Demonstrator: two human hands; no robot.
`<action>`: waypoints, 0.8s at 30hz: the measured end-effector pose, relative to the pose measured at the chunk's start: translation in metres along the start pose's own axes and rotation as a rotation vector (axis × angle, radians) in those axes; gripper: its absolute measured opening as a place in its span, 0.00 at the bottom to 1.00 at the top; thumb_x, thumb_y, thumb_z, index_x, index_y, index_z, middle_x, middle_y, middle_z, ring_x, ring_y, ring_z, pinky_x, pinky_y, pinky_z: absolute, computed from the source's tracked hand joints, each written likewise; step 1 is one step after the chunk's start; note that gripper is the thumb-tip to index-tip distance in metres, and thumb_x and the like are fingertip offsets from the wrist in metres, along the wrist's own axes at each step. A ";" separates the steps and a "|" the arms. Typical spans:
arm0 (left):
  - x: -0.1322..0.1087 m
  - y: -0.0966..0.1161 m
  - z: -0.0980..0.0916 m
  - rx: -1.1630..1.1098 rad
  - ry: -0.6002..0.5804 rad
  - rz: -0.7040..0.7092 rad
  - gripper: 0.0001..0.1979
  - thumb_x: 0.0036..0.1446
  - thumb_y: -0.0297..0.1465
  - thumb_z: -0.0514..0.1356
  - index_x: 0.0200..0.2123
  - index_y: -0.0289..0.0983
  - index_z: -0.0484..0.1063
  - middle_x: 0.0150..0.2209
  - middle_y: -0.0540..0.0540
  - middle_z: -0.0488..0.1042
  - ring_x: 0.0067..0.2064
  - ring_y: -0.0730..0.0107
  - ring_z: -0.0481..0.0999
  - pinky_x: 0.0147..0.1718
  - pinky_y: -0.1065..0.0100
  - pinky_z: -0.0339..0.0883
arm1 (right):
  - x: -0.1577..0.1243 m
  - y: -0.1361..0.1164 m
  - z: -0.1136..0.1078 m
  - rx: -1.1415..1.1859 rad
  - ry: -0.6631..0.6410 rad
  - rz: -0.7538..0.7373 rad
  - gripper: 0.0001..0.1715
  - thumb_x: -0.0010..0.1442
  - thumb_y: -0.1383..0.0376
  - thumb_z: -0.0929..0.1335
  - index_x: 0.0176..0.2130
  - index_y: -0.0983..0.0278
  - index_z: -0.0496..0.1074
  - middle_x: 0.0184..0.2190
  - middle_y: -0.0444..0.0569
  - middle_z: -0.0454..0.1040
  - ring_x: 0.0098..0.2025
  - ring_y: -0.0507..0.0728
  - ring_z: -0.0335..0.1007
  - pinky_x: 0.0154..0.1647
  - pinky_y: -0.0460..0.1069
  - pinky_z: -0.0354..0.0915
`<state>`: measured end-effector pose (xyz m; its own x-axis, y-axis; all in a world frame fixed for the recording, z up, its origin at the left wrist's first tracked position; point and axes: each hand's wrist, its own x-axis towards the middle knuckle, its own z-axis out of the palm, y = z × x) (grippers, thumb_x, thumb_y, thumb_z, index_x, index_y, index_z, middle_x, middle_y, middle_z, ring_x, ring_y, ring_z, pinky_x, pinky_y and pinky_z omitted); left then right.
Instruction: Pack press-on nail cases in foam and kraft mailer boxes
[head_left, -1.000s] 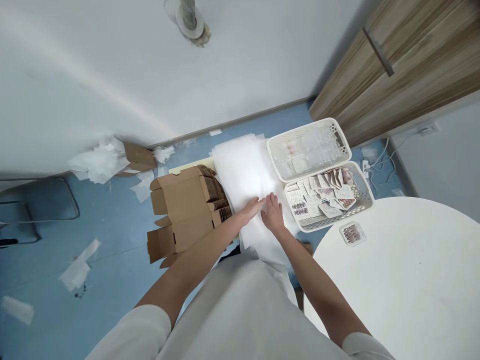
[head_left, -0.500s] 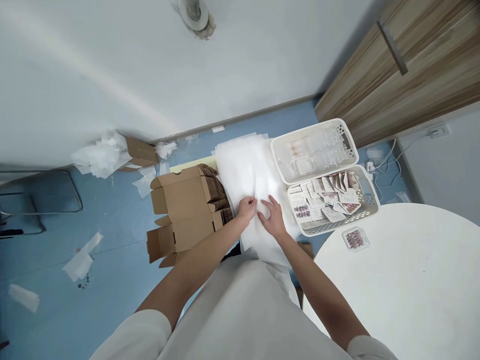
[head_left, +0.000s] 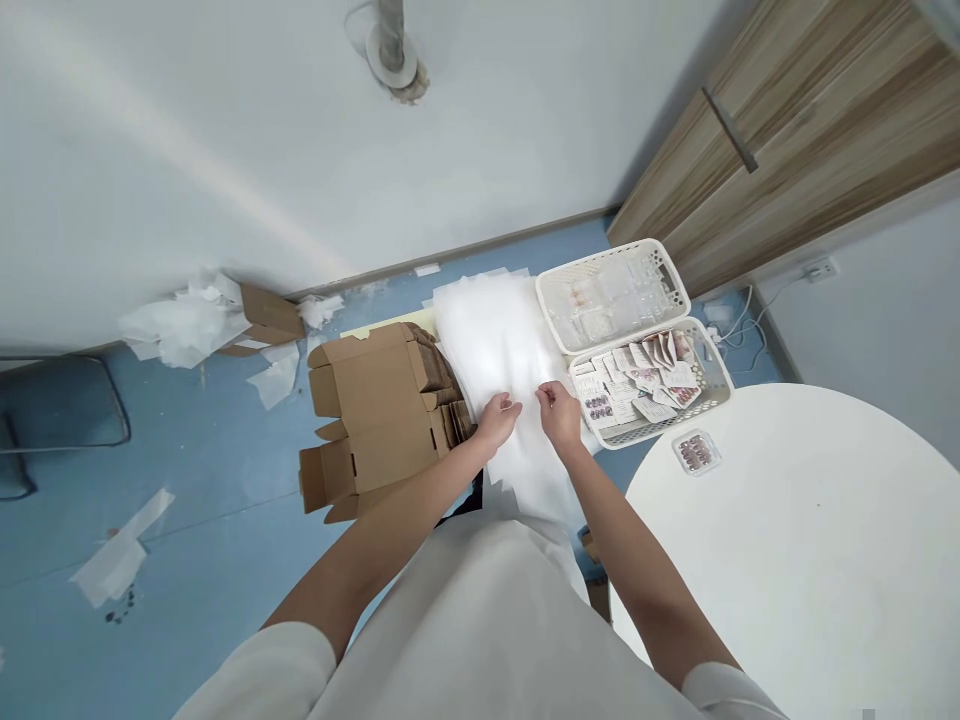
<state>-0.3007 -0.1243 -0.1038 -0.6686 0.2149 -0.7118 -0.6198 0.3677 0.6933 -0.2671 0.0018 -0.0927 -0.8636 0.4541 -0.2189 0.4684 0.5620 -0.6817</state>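
Observation:
A stack of thin white foam sheets (head_left: 487,320) lies in front of me, its near end against my white top. Over the stack, my left hand (head_left: 497,420) has its fingers curled toward the thumb, with a bit of the top sheet at the fingertips. My right hand (head_left: 561,414), a little to the right, pinches the same sheet between thumb and fingers. Flattened brown cardboard boxes (head_left: 382,405) lie in a pile just left of the sheets. Small details at the fingertips are hard to make out.
Right of the sheets, one white basket (head_left: 551,318) holds clear plastic packs, another (head_left: 721,385) printed cards. A small clear box (head_left: 696,453) of dark pieces sits on a round white table (head_left: 795,540). Scraps (head_left: 120,555) and a brown carton (head_left: 266,315) lie on the floor.
My right hand has gone from spread fingers to a pinch, slightly farther right. My left hand stays near its place, its fingertips a little looser. The view has shifted slightly.

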 end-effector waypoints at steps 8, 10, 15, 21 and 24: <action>-0.028 0.001 -0.007 0.050 -0.085 0.077 0.22 0.51 0.37 0.56 0.49 0.34 0.61 0.53 0.36 0.62 0.53 0.61 0.63 0.47 0.66 0.56 | -0.015 -0.011 -0.013 -0.212 0.179 -0.181 0.18 0.56 0.72 0.54 0.42 0.66 0.65 0.39 0.54 0.70 0.40 0.57 0.66 0.39 0.51 0.60; -0.036 0.002 -0.011 0.051 -0.091 0.105 0.22 0.51 0.36 0.56 0.48 0.34 0.62 0.53 0.36 0.62 0.52 0.62 0.63 0.47 0.65 0.57 | -0.021 -0.015 -0.017 -0.142 0.185 -0.202 0.22 0.53 0.74 0.54 0.45 0.66 0.64 0.43 0.54 0.67 0.44 0.57 0.65 0.41 0.51 0.61; -0.057 0.000 -0.023 0.055 -0.136 0.137 0.21 0.51 0.36 0.56 0.48 0.34 0.62 0.53 0.36 0.62 0.51 0.61 0.65 0.44 0.65 0.60 | -0.036 -0.026 -0.031 -0.110 0.029 -0.241 0.28 0.47 0.77 0.55 0.45 0.64 0.66 0.45 0.50 0.68 0.48 0.54 0.63 0.49 0.50 0.60; -0.068 -0.013 -0.021 0.093 -0.182 0.194 0.24 0.50 0.37 0.57 0.50 0.34 0.60 0.55 0.36 0.59 0.54 0.60 0.62 0.48 0.65 0.57 | -0.066 -0.034 -0.057 -0.412 0.034 -0.268 0.35 0.47 0.76 0.57 0.56 0.66 0.56 0.58 0.50 0.55 0.52 0.58 0.60 0.44 0.51 0.64; -0.067 -0.018 -0.011 0.178 -0.158 0.203 0.27 0.50 0.38 0.56 0.53 0.35 0.57 0.58 0.37 0.55 0.57 0.59 0.57 0.51 0.64 0.54 | -0.089 -0.028 -0.072 -0.541 -0.004 -0.247 0.37 0.49 0.75 0.57 0.59 0.63 0.51 0.60 0.49 0.51 0.49 0.59 0.63 0.36 0.50 0.66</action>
<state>-0.2492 -0.1551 -0.0671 -0.6911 0.4328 -0.5788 -0.3888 0.4525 0.8025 -0.1903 -0.0045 -0.0036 -0.9593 0.2631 -0.1028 0.2812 0.9237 -0.2600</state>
